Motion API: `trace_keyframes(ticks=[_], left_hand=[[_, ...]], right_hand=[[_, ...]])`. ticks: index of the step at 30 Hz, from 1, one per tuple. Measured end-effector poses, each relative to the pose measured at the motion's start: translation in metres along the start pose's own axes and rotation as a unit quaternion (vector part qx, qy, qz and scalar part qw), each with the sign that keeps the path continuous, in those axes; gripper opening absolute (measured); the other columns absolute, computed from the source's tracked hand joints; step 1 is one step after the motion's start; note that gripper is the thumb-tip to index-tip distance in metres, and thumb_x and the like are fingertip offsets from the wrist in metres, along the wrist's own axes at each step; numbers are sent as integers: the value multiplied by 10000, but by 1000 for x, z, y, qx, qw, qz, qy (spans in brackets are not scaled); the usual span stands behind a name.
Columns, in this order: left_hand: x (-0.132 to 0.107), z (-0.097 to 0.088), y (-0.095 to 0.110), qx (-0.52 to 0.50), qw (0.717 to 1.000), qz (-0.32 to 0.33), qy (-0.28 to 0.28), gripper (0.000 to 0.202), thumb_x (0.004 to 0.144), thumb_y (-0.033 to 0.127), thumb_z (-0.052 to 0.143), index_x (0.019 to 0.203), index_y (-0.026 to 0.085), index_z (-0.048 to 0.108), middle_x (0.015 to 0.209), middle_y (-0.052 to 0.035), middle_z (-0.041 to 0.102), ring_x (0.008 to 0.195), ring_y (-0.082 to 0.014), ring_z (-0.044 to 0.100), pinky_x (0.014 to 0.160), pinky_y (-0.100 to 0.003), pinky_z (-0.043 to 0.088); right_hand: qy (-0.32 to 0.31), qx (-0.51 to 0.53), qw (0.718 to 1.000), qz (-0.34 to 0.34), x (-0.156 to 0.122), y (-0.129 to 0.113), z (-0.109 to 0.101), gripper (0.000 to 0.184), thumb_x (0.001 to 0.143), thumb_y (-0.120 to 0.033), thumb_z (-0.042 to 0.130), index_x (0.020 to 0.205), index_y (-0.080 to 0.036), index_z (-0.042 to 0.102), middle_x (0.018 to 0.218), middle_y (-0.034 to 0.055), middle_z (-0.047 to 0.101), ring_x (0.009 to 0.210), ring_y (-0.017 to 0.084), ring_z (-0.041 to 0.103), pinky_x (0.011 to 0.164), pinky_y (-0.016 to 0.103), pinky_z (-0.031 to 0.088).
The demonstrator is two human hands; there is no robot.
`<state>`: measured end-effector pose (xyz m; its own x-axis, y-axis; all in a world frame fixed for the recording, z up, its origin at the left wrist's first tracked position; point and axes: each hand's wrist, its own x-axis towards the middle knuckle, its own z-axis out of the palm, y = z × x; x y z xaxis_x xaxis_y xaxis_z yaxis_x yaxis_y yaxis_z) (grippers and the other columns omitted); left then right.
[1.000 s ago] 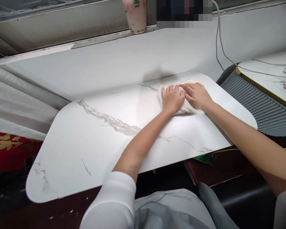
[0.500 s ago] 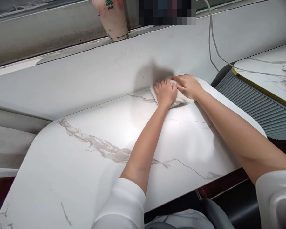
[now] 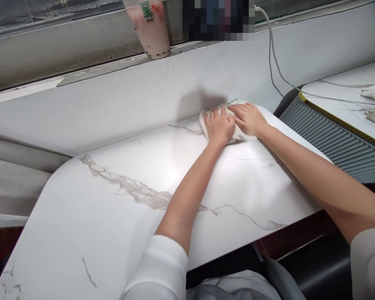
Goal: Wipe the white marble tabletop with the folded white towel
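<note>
A white cloth lies folded on the white marble-patterned table, close to its far edge by the wall. My left hand presses on the cloth's left part, fingers curled over it. Beside it, my right hand grips the cloth's right part, its fingers pointing left toward my left hand. Both arms reach forward across the tabletop. Much of the cloth is hidden under the hands.
A cup with a pink drink stands on the window ledge. Right of it is a blurred-out patch with a white cable hanging down. A ribbed grey panel and a second table are at the right.
My hands stay on the cloth and have shifted only slightly against the table. The view has tilted a little, showing more of the cup and cable.
</note>
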<state>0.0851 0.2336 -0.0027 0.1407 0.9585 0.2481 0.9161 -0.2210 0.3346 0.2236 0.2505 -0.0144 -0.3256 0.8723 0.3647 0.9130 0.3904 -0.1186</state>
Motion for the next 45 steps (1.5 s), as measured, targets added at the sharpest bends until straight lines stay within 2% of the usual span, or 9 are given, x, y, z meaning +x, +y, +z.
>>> trace_keyframes(ticks=[5,19,24,28,32,36,39,42,45], left_hand=[[-32,-2,12,1,1000,7,-9,507,997,277,282,1455,173,471,1543,-102,463,1473,-214,347,1251,-440,172],[-147,-17,56,-21,995,94,-38,518,998,306,326,1465,108,429,1539,-165,456,1476,-272,344,1246,-498,173],[-173,-19,70,-30,991,119,-44,511,996,312,326,1454,113,432,1534,-164,460,1471,-280,347,1246,-505,176],[-183,-19,75,-35,989,137,-49,526,997,320,329,1465,97,416,1537,-180,451,1473,-294,341,1248,-511,175],[-184,-18,73,-32,987,152,-51,529,994,331,329,1469,110,404,1532,-167,459,1471,-290,344,1246,-517,178],[-169,-13,71,-39,985,159,-48,524,988,319,324,1457,105,422,1511,-160,479,1452,-290,365,1246,-522,170],[-141,-6,72,-45,987,146,-43,505,983,307,328,1437,122,450,1496,-147,497,1432,-277,382,1251,-511,155],[-100,4,73,-50,990,130,-38,469,975,279,343,1400,153,497,1466,-126,532,1415,-258,399,1257,-491,131],[-58,14,70,-57,991,115,-40,449,971,249,347,1383,182,514,1458,-104,543,1417,-241,399,1261,-472,107]], right_hand=[[-1,-8,1000,-4,-36,-7,-12,551,973,-360,276,1408,-139,532,1436,126,570,1333,293,497,1144,515,298],[-11,-76,997,11,-170,-35,-61,572,978,-336,257,1439,-103,502,1453,150,550,1372,277,472,1162,517,318],[-15,-96,995,20,-205,-34,-73,572,979,-335,271,1484,-140,457,1446,140,558,1354,287,492,1147,529,341],[-13,-100,995,25,-221,-38,-81,573,983,-349,262,1490,-158,447,1438,135,565,1347,291,500,1143,533,346],[-18,-93,995,29,-222,-40,-84,574,986,-377,255,1447,-130,494,1426,149,573,1334,298,513,1141,522,352],[-25,-64,997,25,-205,-27,-81,591,972,-429,264,1435,-146,498,1422,142,576,1335,300,511,1141,528,350],[-32,-48,998,31,-179,-7,-75,579,964,-425,262,1440,-186,488,1435,117,568,1348,297,499,1155,539,324],[-41,-36,998,38,-144,15,-65,563,960,-420,276,1441,-212,483,1453,91,557,1360,303,483,1161,546,304],[-37,-29,998,46,-105,34,-52,557,966,-407,285,1436,-191,492,1464,95,547,1357,312,477,1166,541,285]])
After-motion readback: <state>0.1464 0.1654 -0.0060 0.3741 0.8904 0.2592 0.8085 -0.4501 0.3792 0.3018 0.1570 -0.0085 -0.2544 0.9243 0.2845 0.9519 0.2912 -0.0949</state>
